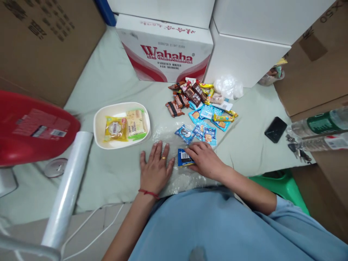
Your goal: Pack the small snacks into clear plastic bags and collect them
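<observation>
My left hand (155, 168) lies flat with fingers spread on a sheet of clear plastic film (165, 135) on the pale green cloth. My right hand (206, 160) rests next to it, fingers curled onto a dark blue snack packet (183, 157) lying on the film. Just beyond are several blue snack packets (202, 129) and, farther back, a pile of brown and yellow snack bars (190, 96). A white dish (99, 125) to the left holds a yellow packet (115, 128) and a pale green-edged packet (135, 123).
A roll of clear film (67, 188) lies at the left beside a red object (29, 127). A Wahaha carton (165, 50) and white boxes (250, 54) stand behind. A black phone (276, 129), keys (297, 150) and bottles (323, 123) sit at the right.
</observation>
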Demonstrator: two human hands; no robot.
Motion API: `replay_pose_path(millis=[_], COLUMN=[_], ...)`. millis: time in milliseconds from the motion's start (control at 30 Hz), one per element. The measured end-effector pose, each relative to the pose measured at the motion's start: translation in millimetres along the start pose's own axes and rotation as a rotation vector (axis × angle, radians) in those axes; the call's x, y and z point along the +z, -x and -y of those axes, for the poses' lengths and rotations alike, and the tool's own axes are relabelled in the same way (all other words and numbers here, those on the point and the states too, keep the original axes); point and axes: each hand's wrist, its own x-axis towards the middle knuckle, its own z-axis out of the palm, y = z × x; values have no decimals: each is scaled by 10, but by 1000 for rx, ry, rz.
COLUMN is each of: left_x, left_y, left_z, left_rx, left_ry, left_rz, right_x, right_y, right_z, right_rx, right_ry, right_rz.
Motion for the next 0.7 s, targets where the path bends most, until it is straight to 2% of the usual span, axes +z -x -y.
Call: replay_pose_path(millis=[133,233,333,433,600,700], left_x=[14,22,23,22,12,-4], left_y=[2,3,3,1,6,11], left_z=[-2,2,3,-2,11,59], left_rx=[-1,-1,-1,-6,-4,-13], left_ry=[-14,-34,-38,-41,-27,-3], left_rz=[0,14,23,24,31,39], right_x=[49,3,-102,-158,9,113], right_y=[50,113,131,50,-168,-184], right_z=[-35,-147,-232,-182,35,43], right_rx=[14,62,108,76,11,20], right_ry=[17,-35,-90,-123,-64,-34], right_rz=[14,-4,-105,-184,-77,-28])
